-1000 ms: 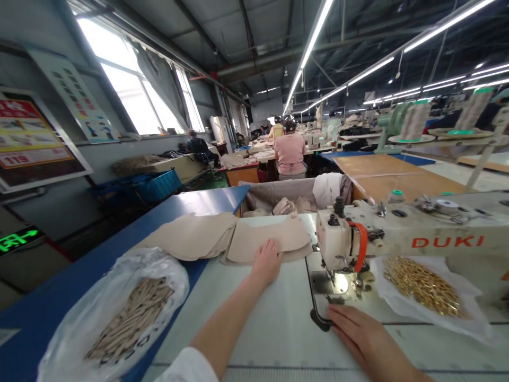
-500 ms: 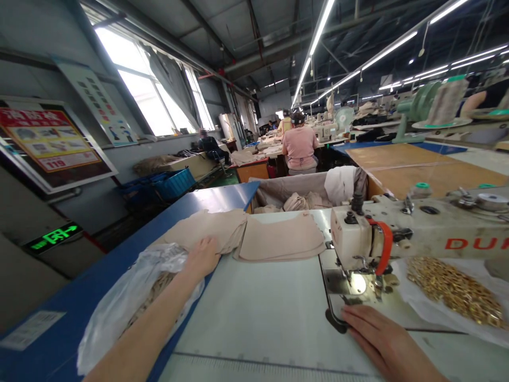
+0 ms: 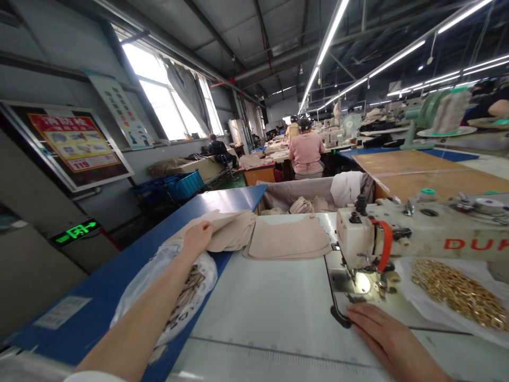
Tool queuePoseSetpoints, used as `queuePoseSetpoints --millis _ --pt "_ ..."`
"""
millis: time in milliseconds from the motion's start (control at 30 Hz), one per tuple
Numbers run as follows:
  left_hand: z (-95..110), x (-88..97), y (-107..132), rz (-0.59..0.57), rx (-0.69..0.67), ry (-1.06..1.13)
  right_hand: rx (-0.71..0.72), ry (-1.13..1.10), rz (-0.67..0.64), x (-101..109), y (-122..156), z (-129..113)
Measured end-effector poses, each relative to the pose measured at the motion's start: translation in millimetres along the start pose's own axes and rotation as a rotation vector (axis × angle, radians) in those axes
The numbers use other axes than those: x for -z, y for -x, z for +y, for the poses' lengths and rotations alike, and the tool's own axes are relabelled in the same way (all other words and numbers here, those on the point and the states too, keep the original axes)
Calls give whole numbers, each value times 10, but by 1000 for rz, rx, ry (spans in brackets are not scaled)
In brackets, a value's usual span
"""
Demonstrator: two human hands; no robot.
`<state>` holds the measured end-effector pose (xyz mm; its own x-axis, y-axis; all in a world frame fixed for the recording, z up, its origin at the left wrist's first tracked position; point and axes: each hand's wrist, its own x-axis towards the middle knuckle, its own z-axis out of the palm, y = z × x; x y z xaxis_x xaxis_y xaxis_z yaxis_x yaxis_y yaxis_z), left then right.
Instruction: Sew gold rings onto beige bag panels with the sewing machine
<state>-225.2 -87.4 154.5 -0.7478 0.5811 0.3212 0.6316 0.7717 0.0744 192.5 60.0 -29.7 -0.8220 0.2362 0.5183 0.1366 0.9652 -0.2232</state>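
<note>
My left hand [image 3: 195, 238] reaches out to the left stack of beige fabric pieces [image 3: 222, 231] and pinches the edge of the top piece, lifting it a little. A second stack of beige pieces [image 3: 288, 237] lies just right of it. My right hand [image 3: 382, 337] rests flat with fingers stretched on the pale table [image 3: 270, 313], just in front of the sewing machine's lit needle plate [image 3: 353, 284]. The white sewing machine [image 3: 417, 231] with red lettering stands to the right.
A clear plastic bag of beige strips [image 3: 178, 297] lies under my left forearm on the blue board [image 3: 131, 265]. Gold metal parts [image 3: 457, 289] sit on plastic under the machine arm. A cloth-lined bin [image 3: 306, 196] stands behind the table. Other people sit at benches beyond.
My left hand moved from the right fabric stack leftward to the left stack and took hold of its top piece. My right hand stayed flat by the needle plate.
</note>
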Motion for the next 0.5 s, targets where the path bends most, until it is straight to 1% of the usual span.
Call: queuePoseSetpoints --millis 67,100,167,200,233,300,367,400,433,467,500 --pt "88 106 150 105 -5 -7 9 1 6 2 6 13" --pt "147 140 280 142 -30 -13 15 0 10 6 10 19" --pt "293 136 665 165 -128 -12 27 5 31 16 9 14" --pt "380 88 914 151 -190 -14 34 12 47 19 2 -2" --pt "476 8 1189 124 -275 -18 38 20 65 19 -10 -29" --pt "689 -233 1768 137 -608 -69 34 23 89 -2 -53 -117" --pt "910 -515 2280 145 -867 -24 51 -31 43 -61 -112 -226" --pt "1011 -639 2476 155 -1004 36 81 -88 -17 -104 -141 -276" --pt "1094 -735 2621 215 -1095 73 126 -158 -96 -154 -166 -314" --pt "1152 -793 2710 231 -1159 108 175 -232 -179 -204 -184 -339" --pt "1175 -810 2743 222 -1208 152 220 -300 -239 -251 -194 -348"
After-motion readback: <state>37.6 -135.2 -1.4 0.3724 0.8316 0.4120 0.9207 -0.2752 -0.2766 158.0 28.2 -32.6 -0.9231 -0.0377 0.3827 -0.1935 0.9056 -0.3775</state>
